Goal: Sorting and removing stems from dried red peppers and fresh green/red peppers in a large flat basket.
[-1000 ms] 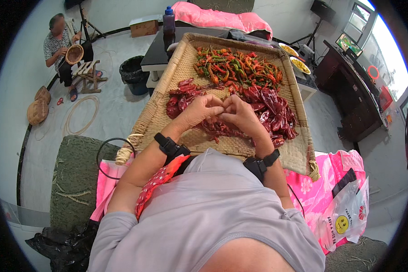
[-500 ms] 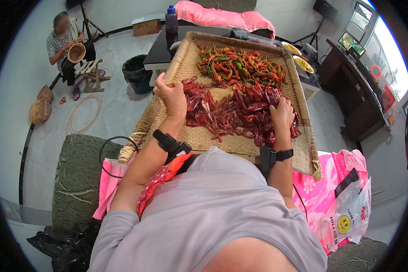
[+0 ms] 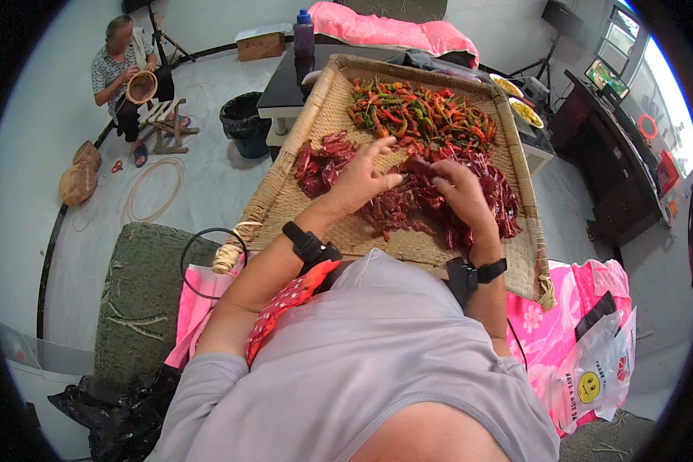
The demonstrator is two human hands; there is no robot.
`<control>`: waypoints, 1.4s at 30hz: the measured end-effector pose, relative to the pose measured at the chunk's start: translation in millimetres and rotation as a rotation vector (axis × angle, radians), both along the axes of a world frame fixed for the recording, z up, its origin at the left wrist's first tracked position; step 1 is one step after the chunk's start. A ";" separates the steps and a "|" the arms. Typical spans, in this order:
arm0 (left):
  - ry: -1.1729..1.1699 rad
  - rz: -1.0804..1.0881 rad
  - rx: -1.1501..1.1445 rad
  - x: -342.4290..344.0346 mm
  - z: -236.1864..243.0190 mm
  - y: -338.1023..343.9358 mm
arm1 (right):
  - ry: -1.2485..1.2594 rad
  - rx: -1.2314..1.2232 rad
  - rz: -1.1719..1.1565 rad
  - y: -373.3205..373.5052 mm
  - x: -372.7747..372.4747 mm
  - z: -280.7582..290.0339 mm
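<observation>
A large woven bamboo tray (image 3: 528, 223) lies before me, tilted slightly in the view. Dark red dried chilies (image 3: 494, 189) are heaped on its right side, with a smaller dark red pile (image 3: 323, 163) on the left. Smaller, shrivelled red chilies (image 3: 396, 209) lie between them. My left hand (image 3: 362, 181) is over the middle of the tray, thumb and fingers spread, with nothing visible in it. Facing it, my right hand (image 3: 466, 199) has its fingers curled at a dark red dried chili (image 3: 419, 168) by the right heap. Small fresh-looking red, orange and green chilies (image 3: 423, 115) cover the far part.
Beyond the tray is a dark table (image 3: 281, 91) with a blue-capped bottle (image 3: 303, 35) and yellow-filled bowls (image 3: 526, 114). A black-lined bin (image 3: 246, 127) stands at left. Farther left a seated person (image 3: 119, 73) holds a basket. A pink towel (image 3: 527, 316) lies at right.
My left hand has left the tray's left pile and moved right to the middle. My right hand has come left from the right heap, fingers curled. The whole view has shifted slightly.
</observation>
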State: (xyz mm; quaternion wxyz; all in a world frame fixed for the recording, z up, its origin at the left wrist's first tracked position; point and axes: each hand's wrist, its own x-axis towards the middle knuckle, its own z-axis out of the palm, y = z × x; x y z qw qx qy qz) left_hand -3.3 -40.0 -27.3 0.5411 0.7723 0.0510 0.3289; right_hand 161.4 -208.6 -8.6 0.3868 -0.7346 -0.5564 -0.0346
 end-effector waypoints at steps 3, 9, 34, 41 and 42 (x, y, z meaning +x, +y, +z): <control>0.245 -0.253 -0.208 -4.4 11.7 -4.3 | 0.259 -0.103 0.223 13.7 -15.9 -6.8; 0.092 0.173 -0.099 -3.6 -2.7 11.9 | 0.046 -0.042 -0.077 2.8 -14.0 2.1; 0.109 -0.073 -0.032 2.4 5.9 -7.2 | 0.539 0.084 -0.155 -11.2 5.2 9.8; 0.059 -0.005 0.297 9.0 -15.1 -4.4 | 0.805 0.000 0.161 15.7 -36.4 1.1; 0.029 -0.016 0.261 10.2 -19.7 -2.3 | 0.855 0.031 0.195 17.0 -33.8 -5.4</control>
